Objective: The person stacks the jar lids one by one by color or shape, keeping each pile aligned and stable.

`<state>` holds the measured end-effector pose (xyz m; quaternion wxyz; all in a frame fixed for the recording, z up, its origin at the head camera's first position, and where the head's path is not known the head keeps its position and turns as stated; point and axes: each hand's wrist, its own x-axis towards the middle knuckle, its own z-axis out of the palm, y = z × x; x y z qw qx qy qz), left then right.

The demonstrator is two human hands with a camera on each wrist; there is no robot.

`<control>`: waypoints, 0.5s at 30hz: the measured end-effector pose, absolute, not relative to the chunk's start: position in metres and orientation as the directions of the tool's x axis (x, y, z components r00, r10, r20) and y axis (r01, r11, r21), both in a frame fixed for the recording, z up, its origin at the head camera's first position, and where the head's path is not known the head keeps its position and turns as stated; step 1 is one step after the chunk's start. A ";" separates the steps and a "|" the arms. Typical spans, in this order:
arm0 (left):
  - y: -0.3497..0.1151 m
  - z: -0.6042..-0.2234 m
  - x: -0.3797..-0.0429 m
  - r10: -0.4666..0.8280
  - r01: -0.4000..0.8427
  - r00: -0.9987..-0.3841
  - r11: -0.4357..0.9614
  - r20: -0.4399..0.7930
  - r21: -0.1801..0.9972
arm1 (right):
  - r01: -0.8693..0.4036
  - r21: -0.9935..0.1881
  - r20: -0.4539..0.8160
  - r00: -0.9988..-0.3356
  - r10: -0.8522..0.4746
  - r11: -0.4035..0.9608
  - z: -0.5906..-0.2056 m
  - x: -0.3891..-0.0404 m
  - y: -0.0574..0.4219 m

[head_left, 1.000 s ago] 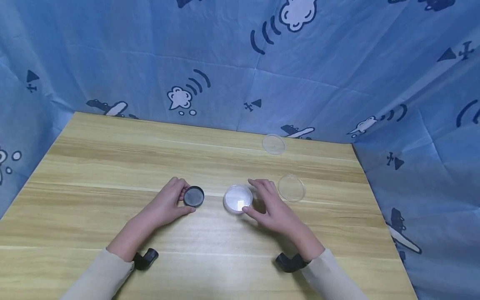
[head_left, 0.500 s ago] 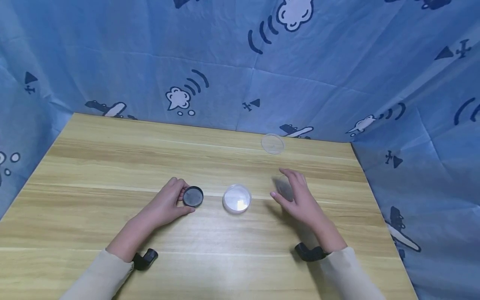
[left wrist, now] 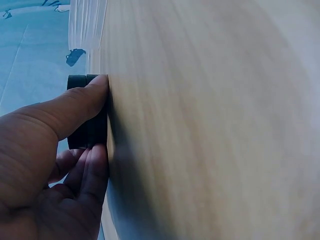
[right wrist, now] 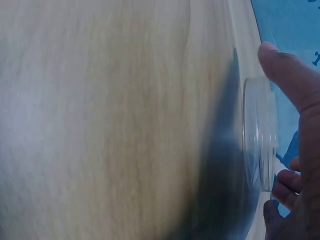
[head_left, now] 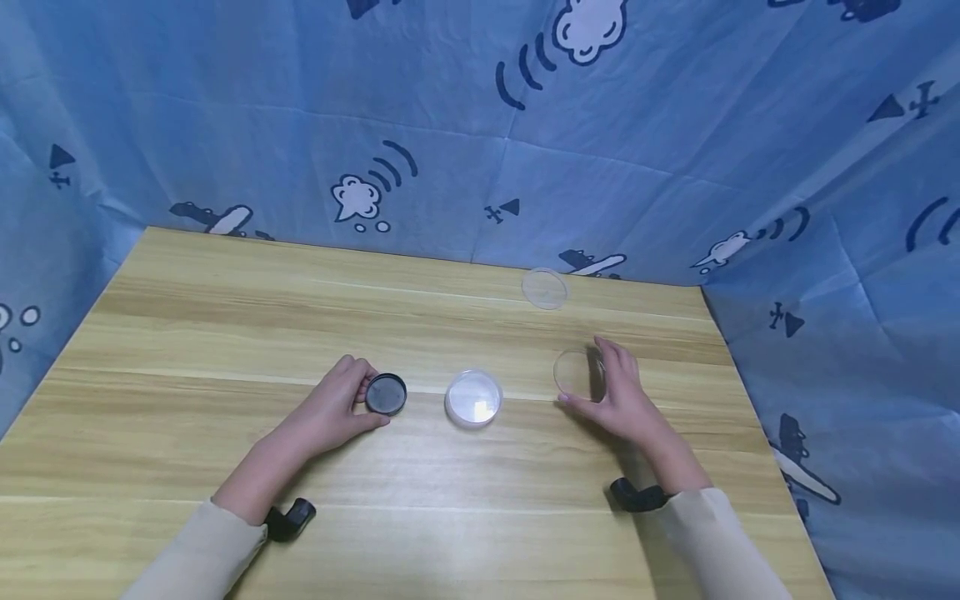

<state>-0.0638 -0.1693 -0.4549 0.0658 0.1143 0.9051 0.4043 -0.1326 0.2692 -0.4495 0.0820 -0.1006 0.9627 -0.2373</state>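
Note:
My left hand pinches a small round black container by its sides, thumb at the near edge and fingers behind. In the left wrist view the black container sits at the tabletop and has a seam, like two stacked parts. My right hand is spread around a shallow clear round dish, thumb at its near side and fingers at its far right. From the right wrist, the thumb stands off the clear dish, with the other fingers curving below it. Between the hands stands a taller clear round dish.
Another thin clear disc lies near the back edge of the wooden table. Blue printed cloth hangs behind and at the sides. Each wrist wears a black camera mount.
My right hand has left the middle clear dish and moved right to the shallow clear dish. The left hand keeps its hold on the black container in the same place.

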 end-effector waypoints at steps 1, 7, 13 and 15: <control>-0.169 -0.455 -0.064 0.261 0.154 -0.965 0.648 -0.028 0.746 | -0.147 -0.472 -0.121 -0.966 -0.228 0.869 -0.450 -0.133 0.270; -0.169 -0.455 -0.064 0.263 0.158 -0.964 0.646 -0.023 0.747 | -0.157 -0.468 -0.138 -0.959 -0.247 0.870 -0.454 -0.135 0.273; -0.169 -0.456 -0.064 0.260 0.152 -0.965 0.645 -0.027 0.749 | -0.173 -0.454 -0.123 -0.960 -0.253 0.874 -0.456 -0.139 0.271; -0.169 -0.456 -0.064 0.259 0.151 -0.965 0.645 -0.028 0.749 | -0.170 -0.452 -0.122 -0.961 -0.249 0.876 -0.456 -0.139 0.271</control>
